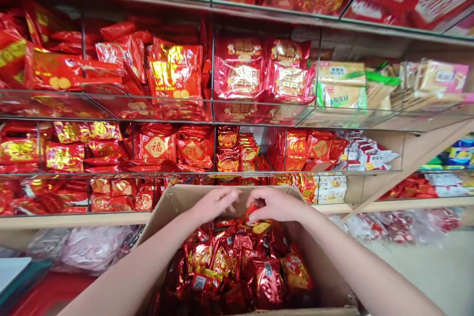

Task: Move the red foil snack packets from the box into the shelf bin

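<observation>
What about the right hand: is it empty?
No, the right hand holds a red packet between its thumb and fingers.

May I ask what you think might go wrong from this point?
The red packet in the right hand seems held only by the fingers, so it might slip back into the cardboard box.
The loose packets below are glossy and heaped over each other, so they may slide when disturbed.
The box stands close against the shelves, so a hand lifted carelessly could knock a shelf edge.
</observation>
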Available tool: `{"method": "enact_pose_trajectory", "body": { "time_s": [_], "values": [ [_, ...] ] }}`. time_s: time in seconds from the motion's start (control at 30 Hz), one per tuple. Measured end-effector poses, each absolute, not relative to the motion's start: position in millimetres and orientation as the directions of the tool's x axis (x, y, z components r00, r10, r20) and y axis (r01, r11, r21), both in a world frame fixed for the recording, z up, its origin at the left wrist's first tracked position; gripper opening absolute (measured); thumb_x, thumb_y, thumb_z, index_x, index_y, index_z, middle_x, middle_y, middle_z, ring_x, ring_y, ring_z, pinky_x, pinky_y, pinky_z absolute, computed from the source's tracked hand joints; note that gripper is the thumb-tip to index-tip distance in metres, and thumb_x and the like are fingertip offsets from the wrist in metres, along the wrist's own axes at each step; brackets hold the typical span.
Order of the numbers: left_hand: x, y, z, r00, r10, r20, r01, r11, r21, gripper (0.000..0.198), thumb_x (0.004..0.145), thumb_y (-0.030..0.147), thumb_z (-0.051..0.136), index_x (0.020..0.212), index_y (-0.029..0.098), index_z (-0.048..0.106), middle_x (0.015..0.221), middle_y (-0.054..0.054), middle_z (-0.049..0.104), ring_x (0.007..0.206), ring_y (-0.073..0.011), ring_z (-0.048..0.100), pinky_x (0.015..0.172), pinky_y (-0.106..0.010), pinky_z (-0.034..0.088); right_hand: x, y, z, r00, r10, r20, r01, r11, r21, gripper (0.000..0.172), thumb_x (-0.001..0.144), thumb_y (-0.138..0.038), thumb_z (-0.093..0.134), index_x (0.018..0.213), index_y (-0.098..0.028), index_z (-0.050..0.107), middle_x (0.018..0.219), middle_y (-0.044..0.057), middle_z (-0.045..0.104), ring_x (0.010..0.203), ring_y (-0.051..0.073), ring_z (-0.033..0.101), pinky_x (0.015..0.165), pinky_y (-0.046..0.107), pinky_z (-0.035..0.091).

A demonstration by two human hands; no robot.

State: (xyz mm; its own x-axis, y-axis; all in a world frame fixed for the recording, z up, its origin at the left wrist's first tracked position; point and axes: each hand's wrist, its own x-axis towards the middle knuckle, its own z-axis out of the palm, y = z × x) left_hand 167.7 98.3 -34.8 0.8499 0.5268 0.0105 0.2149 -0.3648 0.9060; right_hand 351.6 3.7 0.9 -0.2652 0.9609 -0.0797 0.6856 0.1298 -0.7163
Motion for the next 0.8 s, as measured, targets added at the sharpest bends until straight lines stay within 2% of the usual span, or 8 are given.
{"method": "enact_pose_trajectory", "body": {
  "time_s": [0.1,0.17,0.27,0.37,0.47,0.6,0.73,0.8],
  "values": [
    [171.8,85.1,-30.6,0.901,0.423,0.099,0.117,-0.455,0.883,0.037,0.08,0.045,0.035,0.083,0.014,0.054,0.077,-0.002,0.056,0.072,-0.0121,0.052,0.066,-0.023,0.042,333.2,17.2,-0.9,-0.224,0.974,0.019,0.449,0.121,-0.886,0.025,0.063,-0.035,0.062,0.079,-0.017,0.058,0.06,-0.005,0.048,0.054,0.007,0.041,0.051,0.019,0.033],
    [174.8,81.0,-31.5,0.85,0.514,0.11,0.131,-0.409,0.903,0.036,0.079,0.046,0.035,0.082,0.014,0.053,0.073,-0.001,0.054,0.067,-0.0112,0.05,0.061,-0.022,0.043,325.2,22.3,-7.6,-0.11,0.992,0.054,0.25,0.08,-0.965,0.031,0.061,-0.036,0.064,0.084,-0.016,0.056,0.065,-0.004,0.05,0.057,0.007,0.044,0.056,0.02,0.037],
    [181.6,75.4,-34.3,0.707,0.706,0.045,0.149,-0.21,0.966,0.036,0.078,0.05,0.035,0.08,0.016,0.049,0.066,0.001,0.049,0.055,-0.0099,0.048,0.044,-0.019,0.041,319.1,23.2,-16.8,0.124,0.988,0.091,0.035,0.088,-0.996,0.037,0.064,-0.039,0.062,0.091,-0.017,0.052,0.077,0.0,0.054,0.069,0.01,0.05,0.067,0.023,0.041],
    [189.5,67.6,-33.5,0.583,0.812,0.006,0.039,-0.035,0.999,0.034,0.077,0.051,0.036,0.084,0.019,0.045,0.069,0.001,0.051,0.052,-0.0106,0.052,0.041,-0.02,0.043,317.9,20.5,-21.4,0.276,0.949,0.155,0.082,0.137,-0.987,0.029,0.072,-0.044,0.051,0.086,-0.018,0.052,0.079,0.0,0.054,0.074,0.011,0.051,0.068,0.023,0.041],
    [192.5,64.4,-30.2,0.524,0.851,-0.031,0.018,0.026,1.0,0.036,0.078,0.053,0.031,0.086,0.02,0.043,0.064,0.002,0.053,0.042,-0.0095,0.052,0.037,-0.02,0.041,318.8,18.9,-25.8,0.318,0.941,0.118,0.227,0.045,-0.973,0.033,0.076,-0.05,0.041,0.07,-0.018,0.049,0.059,-0.002,0.05,0.056,0.01,0.049,0.053,0.022,0.04],
    [187.5,72.2,-30.1,0.45,0.893,-0.005,0.194,-0.093,0.977,0.041,0.078,0.056,0.027,0.078,0.019,0.045,0.051,0.005,0.047,0.029,-0.0085,0.045,0.028,-0.018,0.031,318.5,18.1,-32.8,0.289,0.954,0.073,0.339,-0.031,-0.94,0.038,0.077,-0.052,0.035,0.059,-0.019,0.043,0.045,-0.005,0.042,0.04,0.009,0.043,0.041,0.021,0.034],
    [183.5,79.0,-31.5,0.391,0.92,0.023,0.264,-0.136,0.955,0.042,0.079,0.055,0.023,0.074,0.019,0.044,0.046,0.006,0.041,0.029,-0.0088,0.04,0.029,-0.02,0.032,315.0,16.7,-34.3,0.153,0.978,0.14,0.275,0.094,-0.957,0.027,0.072,-0.044,0.05,0.075,-0.018,0.047,0.062,-0.002,0.054,0.056,0.01,0.051,0.051,0.021,0.04],
    [183.2,79.3,-29.3,0.4,0.911,0.095,0.274,-0.217,0.937,0.041,0.08,0.053,0.023,0.069,0.019,0.045,0.047,0.005,0.043,0.035,-0.0093,0.041,0.035,-0.021,0.034,313.9,15.1,-30.7,0.106,0.986,0.127,0.211,0.102,-0.972,0.027,0.068,-0.04,0.055,0.08,-0.018,0.046,0.071,-0.001,0.056,0.063,0.011,0.053,0.056,0.022,0.042]
  ]
}}
